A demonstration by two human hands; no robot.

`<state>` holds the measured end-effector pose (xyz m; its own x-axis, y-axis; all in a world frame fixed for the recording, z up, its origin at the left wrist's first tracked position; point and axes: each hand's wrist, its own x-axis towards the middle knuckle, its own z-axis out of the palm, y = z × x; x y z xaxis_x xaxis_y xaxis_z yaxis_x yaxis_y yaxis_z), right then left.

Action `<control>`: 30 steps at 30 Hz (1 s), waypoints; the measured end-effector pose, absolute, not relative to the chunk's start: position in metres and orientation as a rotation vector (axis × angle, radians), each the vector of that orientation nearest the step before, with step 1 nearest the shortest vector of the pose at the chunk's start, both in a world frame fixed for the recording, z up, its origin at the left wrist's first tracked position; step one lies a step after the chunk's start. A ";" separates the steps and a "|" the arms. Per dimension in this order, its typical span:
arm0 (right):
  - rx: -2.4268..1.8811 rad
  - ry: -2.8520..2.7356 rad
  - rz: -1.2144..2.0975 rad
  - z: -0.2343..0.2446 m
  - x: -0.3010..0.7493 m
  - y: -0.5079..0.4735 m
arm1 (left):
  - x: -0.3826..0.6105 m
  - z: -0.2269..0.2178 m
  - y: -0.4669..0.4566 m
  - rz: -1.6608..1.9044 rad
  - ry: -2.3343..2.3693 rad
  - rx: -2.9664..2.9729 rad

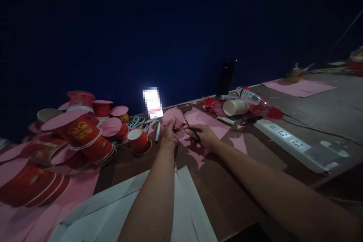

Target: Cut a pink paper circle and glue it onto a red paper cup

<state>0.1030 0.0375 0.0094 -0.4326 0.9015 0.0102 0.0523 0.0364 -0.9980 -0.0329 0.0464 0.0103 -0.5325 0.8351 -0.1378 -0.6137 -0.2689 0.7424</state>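
Note:
My left hand [168,136] is closed on a round pink paper disc [173,116], with the thumb lying over its face. Something reddish shows under the disc's lower edge, too dim to tell whether it is a cup. In my right hand [206,136] is a pair of scissors [194,134] with dark handles. Their blades point up and left, close by the disc's right edge. Beneath both hands lies a pink paper sheet [210,119] with cut scraps around it. A white marker [157,133] rests left of my left hand, near an upright red paper cup [138,140].
Red paper cups with pink discs [85,130] crowd the left side. A lit, blurred-out screen [153,102] stands behind. To the right are stacked white cups [235,107], a plastic sleeve [252,98] and a power strip [292,143]. White board [195,211] lies in front.

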 end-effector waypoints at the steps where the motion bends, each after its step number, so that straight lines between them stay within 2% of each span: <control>1: -0.989 -1.592 1.476 0.009 0.103 0.038 | -0.033 0.010 0.046 1.932 0.951 0.362; 30: -1.015 -1.602 1.442 0.010 0.103 0.037 | -0.032 0.010 0.044 1.910 0.965 0.382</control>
<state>0.1033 0.0368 0.0104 -0.4119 0.9110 0.0184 0.0772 0.0551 -0.9955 -0.0315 0.0439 0.0100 -0.5186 0.8460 -0.1238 -0.6016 -0.2581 0.7559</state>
